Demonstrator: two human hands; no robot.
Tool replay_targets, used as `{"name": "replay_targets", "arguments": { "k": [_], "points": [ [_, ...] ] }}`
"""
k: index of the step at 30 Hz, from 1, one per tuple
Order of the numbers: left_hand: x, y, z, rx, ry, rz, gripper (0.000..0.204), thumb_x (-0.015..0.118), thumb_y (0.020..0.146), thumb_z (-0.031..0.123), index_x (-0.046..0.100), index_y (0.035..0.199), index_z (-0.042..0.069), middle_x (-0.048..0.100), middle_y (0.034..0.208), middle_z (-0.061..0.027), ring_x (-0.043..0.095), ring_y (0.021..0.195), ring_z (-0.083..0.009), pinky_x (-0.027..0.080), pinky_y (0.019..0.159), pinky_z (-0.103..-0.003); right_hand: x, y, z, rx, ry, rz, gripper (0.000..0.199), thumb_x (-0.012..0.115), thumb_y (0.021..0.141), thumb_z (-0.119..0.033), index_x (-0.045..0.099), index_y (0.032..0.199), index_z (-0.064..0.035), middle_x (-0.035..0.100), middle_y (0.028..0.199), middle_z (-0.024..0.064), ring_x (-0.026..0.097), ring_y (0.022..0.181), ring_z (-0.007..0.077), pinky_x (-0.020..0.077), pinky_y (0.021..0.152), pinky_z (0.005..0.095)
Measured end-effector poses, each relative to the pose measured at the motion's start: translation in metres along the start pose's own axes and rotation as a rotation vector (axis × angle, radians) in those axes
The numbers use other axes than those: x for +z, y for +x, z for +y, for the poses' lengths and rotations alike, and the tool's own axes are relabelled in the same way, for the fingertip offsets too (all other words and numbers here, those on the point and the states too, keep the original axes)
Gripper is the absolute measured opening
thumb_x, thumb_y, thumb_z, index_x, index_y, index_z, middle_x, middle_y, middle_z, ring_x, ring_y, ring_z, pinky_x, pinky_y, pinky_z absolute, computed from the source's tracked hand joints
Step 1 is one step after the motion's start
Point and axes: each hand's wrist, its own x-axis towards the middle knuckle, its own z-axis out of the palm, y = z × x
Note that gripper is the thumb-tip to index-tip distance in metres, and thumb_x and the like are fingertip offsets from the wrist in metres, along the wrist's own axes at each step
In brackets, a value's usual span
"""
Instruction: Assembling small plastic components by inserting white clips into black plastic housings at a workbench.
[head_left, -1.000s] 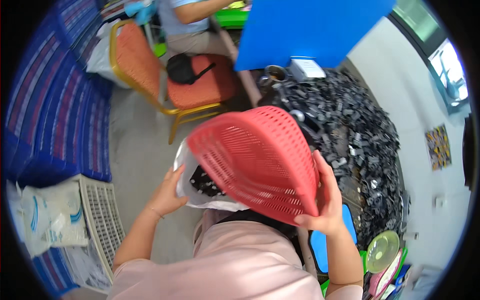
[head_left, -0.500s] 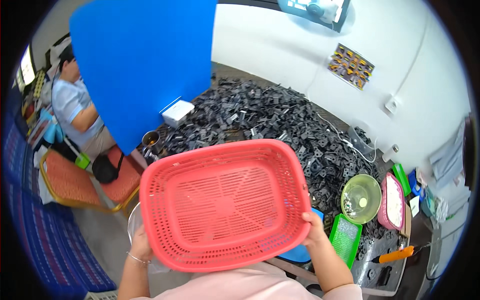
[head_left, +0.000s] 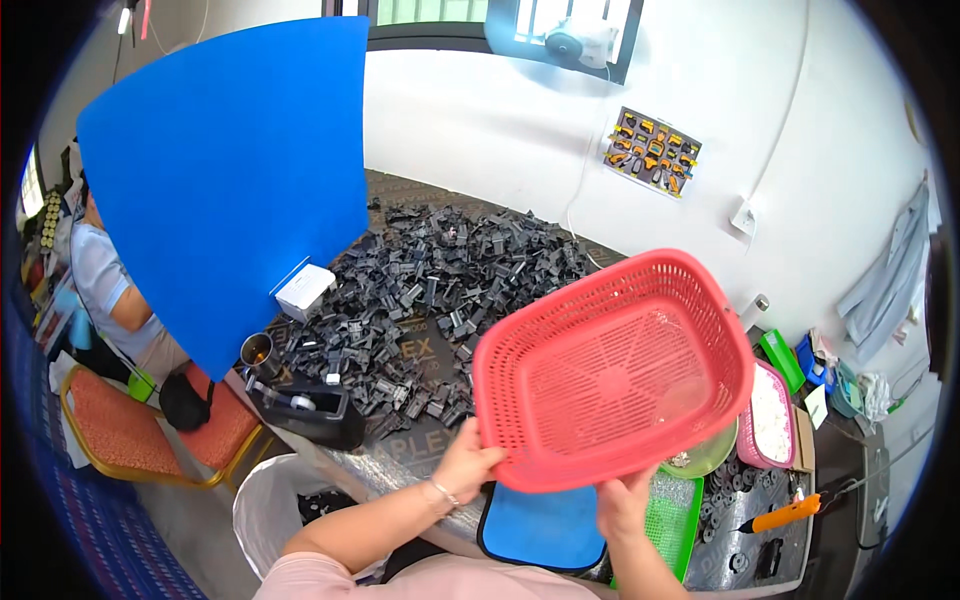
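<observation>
Red basket (head_left: 615,383), aloft above the counter (head_left: 412,452), tilted with its open side up, apparently empty. Clamped by fingers of the left hand (head_left: 466,468) at the near left corner, gripped by the right hand (head_left: 624,505) at the near edge, fingertips hidden. Looks like a carrying step; probably calls next for a steady two-handed hold. Hidden behind: most of the yellow-green bowl (head_left: 716,450), some of the black parts (head_left: 450,258). Hard to make out: contents of the white bag (head_left: 265,508).
</observation>
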Motion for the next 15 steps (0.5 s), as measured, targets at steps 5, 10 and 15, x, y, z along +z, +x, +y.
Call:
{"name": "replay_targets", "arguments": {
  "k": [5, 10, 15],
  "points": [
    [0.038, 0.034, 0.007, -0.082, 0.041, -0.295, 0.050, 0.057, 0.091, 0.012, 0.030, 0.134, 0.011, 0.045, 0.132, -0.0128, 0.050, 0.118, -0.0232, 0.049, 0.090, -0.042, 0.021, 0.070, -0.035, -0.243, -0.149, 0.034, 0.125, 0.084, 0.055, -0.012, 0.002, 0.149, -0.0130, 0.024, 0.146, 0.0089, 0.034, 0.130, 0.0249, 0.0338, 0.104, 0.0408],
    [0.005, 0.063, -0.026, 0.124, 0.207, -0.326, 0.042, 0.057, 0.091, 0.009, 0.037, 0.128, 0.003, 0.049, 0.129, -0.0130, 0.053, 0.113, -0.0195, 0.047, 0.090, -0.032, 0.027, 0.154, -0.084, -0.490, -0.677, -0.179, 0.119, 0.077, 0.051, -0.007, 0.009, 0.148, -0.0101, 0.030, 0.141, 0.0147, 0.035, 0.129, 0.0297, 0.0339, 0.105, 0.0418],
    [-0.008, 0.082, -0.039, 0.270, 0.099, -0.284, 0.016, 0.056, 0.091, 0.005, 0.054, 0.106, 0.000, 0.062, 0.100, -0.0050, 0.060, 0.090, -0.0097, 0.048, 0.080, -0.023, 0.053, 0.263, -0.058, -0.893, -1.732, -0.436, 0.098, 0.063, 0.052, -0.003, 0.027, 0.143, -0.0057, 0.034, 0.133, 0.0220, 0.035, 0.124, 0.0413, 0.0310, 0.104, 0.0454]
  ]
}}
